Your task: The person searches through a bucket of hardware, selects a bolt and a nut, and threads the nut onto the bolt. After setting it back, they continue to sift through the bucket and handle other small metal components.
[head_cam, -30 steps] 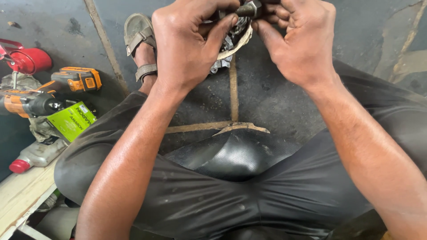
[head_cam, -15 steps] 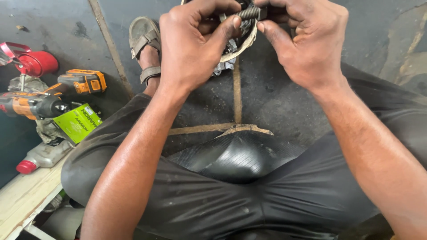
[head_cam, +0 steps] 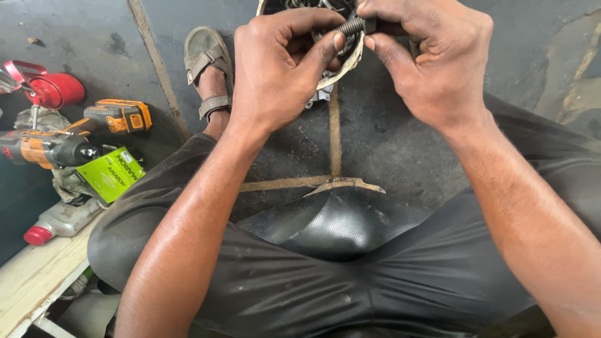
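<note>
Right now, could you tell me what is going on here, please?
A seated person holds a small threaded bolt between both hands, left hand and right hand, over a container of metal bits on the dark floor. A cordless drill, a red can and a green box lie to the left.

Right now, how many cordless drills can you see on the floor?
2. One orange and black drill lies at the far left; a second sits just right of it, beside the red can. More may lie outside the view.
</note>
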